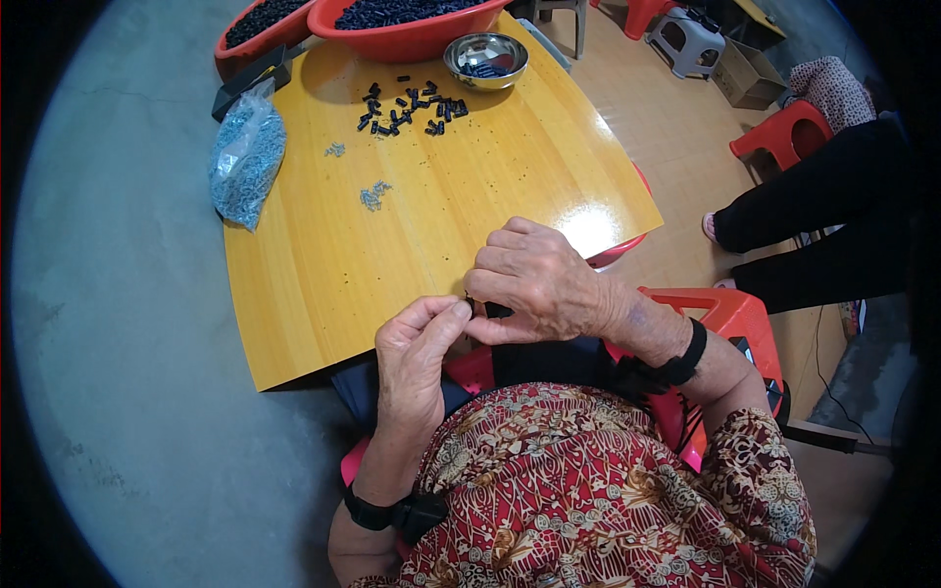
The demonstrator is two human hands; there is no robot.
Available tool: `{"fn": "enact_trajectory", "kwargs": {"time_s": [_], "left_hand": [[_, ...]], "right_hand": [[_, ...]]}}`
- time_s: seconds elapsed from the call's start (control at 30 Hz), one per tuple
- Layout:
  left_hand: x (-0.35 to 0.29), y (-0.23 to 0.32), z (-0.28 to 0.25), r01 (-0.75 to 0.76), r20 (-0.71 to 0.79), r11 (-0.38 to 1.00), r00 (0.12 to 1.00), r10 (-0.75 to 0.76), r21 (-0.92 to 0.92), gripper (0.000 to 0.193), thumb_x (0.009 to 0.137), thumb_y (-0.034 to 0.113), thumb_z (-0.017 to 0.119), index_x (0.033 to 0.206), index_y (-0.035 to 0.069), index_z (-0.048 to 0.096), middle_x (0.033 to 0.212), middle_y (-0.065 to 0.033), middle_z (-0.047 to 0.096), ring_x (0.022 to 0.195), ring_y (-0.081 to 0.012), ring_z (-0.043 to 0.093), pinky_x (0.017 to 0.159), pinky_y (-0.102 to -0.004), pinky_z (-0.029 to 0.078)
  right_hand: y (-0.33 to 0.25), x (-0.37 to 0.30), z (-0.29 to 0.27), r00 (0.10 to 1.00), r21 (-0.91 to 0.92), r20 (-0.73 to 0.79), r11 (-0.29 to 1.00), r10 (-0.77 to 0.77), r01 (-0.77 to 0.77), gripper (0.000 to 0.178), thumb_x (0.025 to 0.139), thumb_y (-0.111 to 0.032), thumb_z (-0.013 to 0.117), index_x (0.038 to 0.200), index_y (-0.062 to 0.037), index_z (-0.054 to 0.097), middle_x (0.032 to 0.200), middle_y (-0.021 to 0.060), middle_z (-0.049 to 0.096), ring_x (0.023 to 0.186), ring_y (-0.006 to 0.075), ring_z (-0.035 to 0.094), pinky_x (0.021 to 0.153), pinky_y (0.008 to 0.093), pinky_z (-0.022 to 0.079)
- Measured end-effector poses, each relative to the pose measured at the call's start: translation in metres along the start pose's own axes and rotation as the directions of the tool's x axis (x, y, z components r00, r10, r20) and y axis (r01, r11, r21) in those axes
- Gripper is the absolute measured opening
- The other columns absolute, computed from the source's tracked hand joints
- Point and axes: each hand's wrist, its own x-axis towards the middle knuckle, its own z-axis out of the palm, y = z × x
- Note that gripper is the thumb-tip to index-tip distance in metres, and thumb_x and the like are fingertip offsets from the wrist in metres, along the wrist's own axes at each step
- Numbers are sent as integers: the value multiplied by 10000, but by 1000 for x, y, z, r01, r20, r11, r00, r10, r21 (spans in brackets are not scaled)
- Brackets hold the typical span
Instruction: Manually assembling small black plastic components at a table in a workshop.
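Note:
At the table's near edge my two hands meet with the fingertips together. My left hand (420, 345) is closed, thumb against forefinger, at a tiny dark piece that barely shows. Curled over from the right, my right hand (537, 282) pinches at the same spot, and a bit of black shows under its fingers (498, 310). The fingers cover most of what they hold. Farther up the table lie a scatter of short black cylindrical parts (400, 120), a small heap of silvery screws (373, 195) and a smaller heap of screws (335, 150).
A clear plastic bag of screws (245, 167) lies at the table's left edge. Behind stand a red basin (412, 41) of black parts, another red basin (235, 61) and a steel bowl (490, 78). To the right are a person's dark-trousered legs (833, 181) and a red stool (796, 125).

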Motion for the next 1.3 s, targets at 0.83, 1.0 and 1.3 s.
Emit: {"fn": "enact_trajectory", "kwargs": {"time_s": [0.83,1.0,1.3], "left_hand": [[18,-10,14,-225,69,972,973,220,75,500,1009,356,419,1237,-78,518,1213,-167,567,1137,-215,530,1015,-327,390],[14,-16,10,-230,9,973,973,230,10,429,989,305,489,1169,-66,607,1185,-161,620,1112,-197,563,1002,-313,404],[15,-17,16,-287,-135,957,947,290,46,340,979,220,519,1035,-84,661,1058,-154,676,991,-191,617,935,-327,457]], "right_hand": [[-14,0,30,995,95,-16,990,104,-102,298,766,-300,701,827,-44,561,680,105,583,639,271,619,563,373,496],[-16,-6,41,996,97,7,991,87,-88,328,781,-330,694,857,-39,564,699,125,600,667,282,636,580,380,506],[-15,-2,40,997,188,15,979,74,-76,359,776,-354,696,908,-43,572,697,128,604,675,309,637,597,399,512]]}}
